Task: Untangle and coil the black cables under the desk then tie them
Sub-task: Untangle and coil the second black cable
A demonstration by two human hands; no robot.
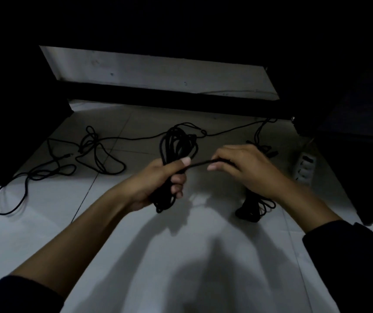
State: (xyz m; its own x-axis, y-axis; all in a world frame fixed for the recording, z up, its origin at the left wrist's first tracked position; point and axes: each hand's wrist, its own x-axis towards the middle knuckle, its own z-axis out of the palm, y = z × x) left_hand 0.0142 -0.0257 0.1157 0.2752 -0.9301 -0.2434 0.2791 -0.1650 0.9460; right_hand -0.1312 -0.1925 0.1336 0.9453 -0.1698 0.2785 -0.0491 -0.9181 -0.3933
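**Nearly one coil ready for tying**

Seen from the head camera, the left hand point(158, 184) is wrapped around a coil of black cable point(176, 150), thumb pressed on top so the loops stay gathered. The right hand point(246, 168) pinches the free end point(200, 164) stretched between the hands, probably to wind it round the bundle as a tie. A second bundle point(254, 207) lies on the tiled floor point(45, 199) below the right wrist, seemingly finished. Loose tangled cable point(95, 152) sprawls to the left, awaiting its turn. A white power strip point(305, 166) sits at the right. Darkness swallows the desk and both sides; where the thin cable running right ends is unclear.
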